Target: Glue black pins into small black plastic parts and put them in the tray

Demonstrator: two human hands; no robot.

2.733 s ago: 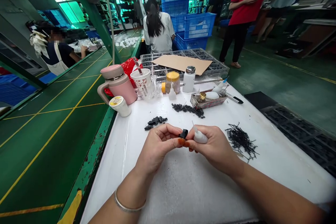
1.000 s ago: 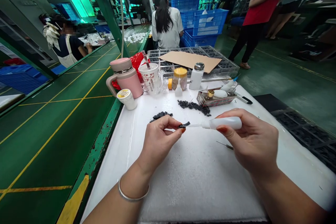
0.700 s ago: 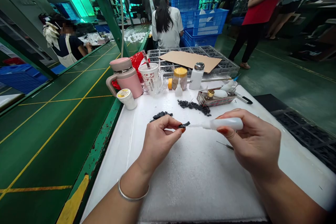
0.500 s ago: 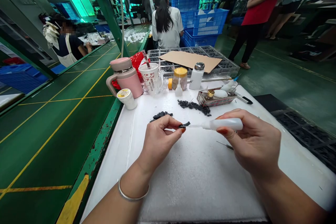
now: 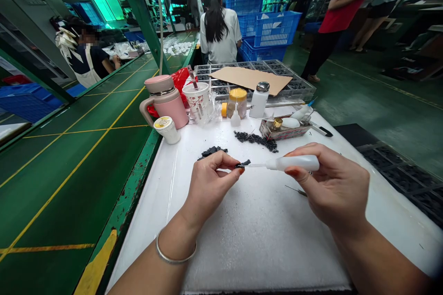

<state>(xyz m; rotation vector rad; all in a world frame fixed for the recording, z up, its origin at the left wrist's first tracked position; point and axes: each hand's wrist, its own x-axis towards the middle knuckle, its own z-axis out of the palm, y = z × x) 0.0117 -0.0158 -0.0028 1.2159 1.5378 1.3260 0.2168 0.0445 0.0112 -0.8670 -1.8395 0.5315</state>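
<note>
1. Fingers of the left hand (image 5: 207, 189) pinch a small black piece (image 5: 245, 163) between thumb and fingertips, above the white table (image 5: 256, 239).
2. Fingers of the right hand (image 5: 337, 186) curl round a white bottle (image 5: 299, 162), thumb pressed against its side.
3. The bottle lies nearly level, its thin nozzle (image 5: 258, 165) pointing at the black piece; whether the tip touches, I cannot tell.
4. A thin tool (image 5: 296, 190) lies on the table, partly hidden by the right hand.
5. Just beyond the left hand is a pile of black parts (image 5: 212, 151); farther on, black rings (image 5: 256, 141) lie heaped beside a box (image 5: 285, 132) of bottles.
6. A pink mug (image 5: 171, 109) stands near a cup (image 5: 199, 106) and a tub (image 5: 169, 134).
7. A bracelet (image 5: 173, 259) circles the left wrist.
</note>
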